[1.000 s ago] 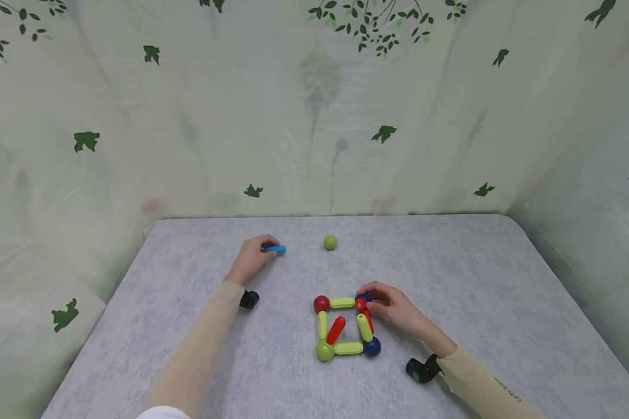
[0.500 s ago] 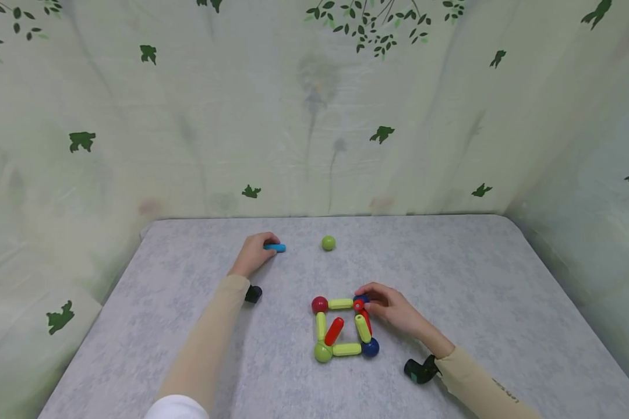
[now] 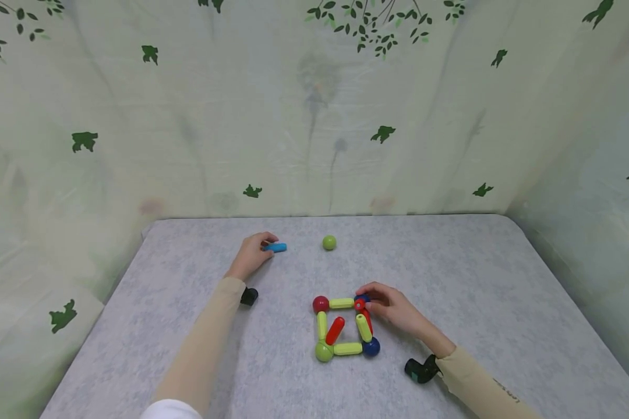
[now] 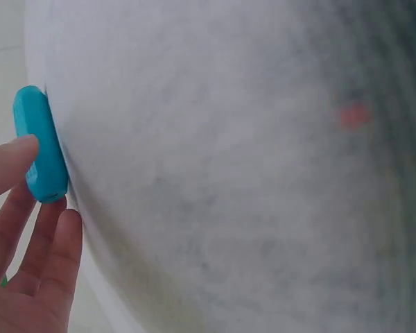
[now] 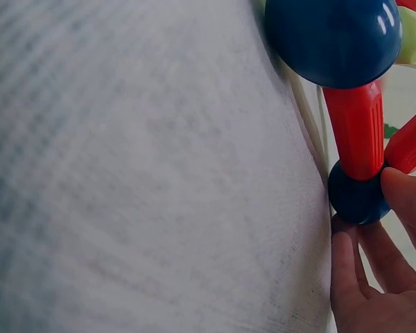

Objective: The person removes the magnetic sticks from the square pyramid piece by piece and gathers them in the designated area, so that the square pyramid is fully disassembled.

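Observation:
My left hand (image 3: 251,254) pinches a blue magnetic rod (image 3: 276,247) between thumb and fingers near the table's far side. In the left wrist view this rod (image 4: 41,146) lies close along the tabletop. Toward the middle, a four-sided frame joins a red ball (image 3: 321,304), a green ball (image 3: 324,351) and two blue balls by rods. My right hand (image 3: 393,305) grips the far-right blue ball (image 5: 357,198). A red rod (image 5: 357,132) links it to the nearer blue ball (image 5: 333,38). Another red rod (image 5: 412,142) sticks up from the gripped ball.
A loose green ball (image 3: 329,242) rests on the table beyond the frame. From the green corner ball a red rod (image 3: 335,330) rises at a slant, and a yellow-green rod (image 3: 364,327) rises from the near blue ball. A leaf-patterned curtain (image 3: 293,116) surrounds the table.
My left hand and the blue rod have shifted only very slightly. The right hand keeps its hold on the blue corner ball, and the frame stays put.

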`<state>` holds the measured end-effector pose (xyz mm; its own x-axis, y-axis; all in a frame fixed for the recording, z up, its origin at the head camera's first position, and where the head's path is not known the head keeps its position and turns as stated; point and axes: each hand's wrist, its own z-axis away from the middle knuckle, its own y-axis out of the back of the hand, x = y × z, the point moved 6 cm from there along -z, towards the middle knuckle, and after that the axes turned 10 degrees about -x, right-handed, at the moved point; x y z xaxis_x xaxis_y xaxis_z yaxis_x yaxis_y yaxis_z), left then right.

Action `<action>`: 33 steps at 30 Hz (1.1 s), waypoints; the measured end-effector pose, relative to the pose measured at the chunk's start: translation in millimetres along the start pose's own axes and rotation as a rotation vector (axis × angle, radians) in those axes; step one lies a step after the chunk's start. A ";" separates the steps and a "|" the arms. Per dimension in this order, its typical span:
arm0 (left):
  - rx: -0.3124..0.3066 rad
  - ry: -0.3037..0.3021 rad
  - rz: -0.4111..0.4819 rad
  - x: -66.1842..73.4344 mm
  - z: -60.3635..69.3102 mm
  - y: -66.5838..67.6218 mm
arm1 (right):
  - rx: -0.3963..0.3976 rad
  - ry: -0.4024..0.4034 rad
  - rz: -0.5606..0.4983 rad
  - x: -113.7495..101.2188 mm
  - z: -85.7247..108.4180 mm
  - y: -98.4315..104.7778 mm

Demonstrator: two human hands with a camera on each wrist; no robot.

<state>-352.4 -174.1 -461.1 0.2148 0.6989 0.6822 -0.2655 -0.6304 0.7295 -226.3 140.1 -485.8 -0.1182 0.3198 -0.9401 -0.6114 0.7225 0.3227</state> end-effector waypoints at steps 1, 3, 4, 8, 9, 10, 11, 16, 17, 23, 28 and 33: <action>0.001 0.002 0.008 -0.3 1.1 0.8 | 0.000 0.001 -0.001 0.1 0.0 0.0; 0.006 -0.006 0.019 -0.3 2.4 2.5 | -0.001 0.000 -0.004 0.4 0.0 0.0; 0.008 -0.013 0.020 0.8 3.4 3.2 | -0.001 0.000 -0.005 0.4 0.1 0.1; 0.008 -0.072 0.062 10.7 10.5 3.7 | 0.004 -0.004 -0.005 0.1 0.5 0.8; 0.004 -0.096 0.075 15.3 14.0 3.2 | 0.004 -0.003 -0.003 -0.3 0.7 0.9; -0.005 -0.127 0.086 20.7 17.8 2.1 | 0.006 -0.005 -0.002 -0.6 0.8 1.0; -0.018 -0.159 0.105 26.1 21.6 0.3 | 0.006 -0.005 -0.002 -0.9 1.0 1.0; -0.149 -0.306 0.127 57.0 43.2 -17.1 | 0.006 -0.007 -0.007 -1.8 1.7 1.2; -0.181 -0.320 0.127 62.7 47.3 -21.9 | 0.005 -0.006 -0.009 -1.8 1.8 1.4; -0.385 -0.403 0.144 96.6 74.0 -54.7 | 0.000 -0.001 -0.006 -1.8 2.1 1.9; -0.542 -0.406 0.246 118.4 93.7 -83.7 | -0.005 -0.003 -0.015 -1.3 1.3 1.4; -0.563 -0.410 0.292 129.2 106.3 -100.2 | -0.010 0.009 -0.018 -1.7 0.2 0.8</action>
<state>-198.1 -56.5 -440.8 0.3651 0.2789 0.8882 -0.7816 -0.4264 0.4552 -226.4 140.3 -483.9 -0.1136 0.3013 -0.9467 -0.6216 0.7218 0.3043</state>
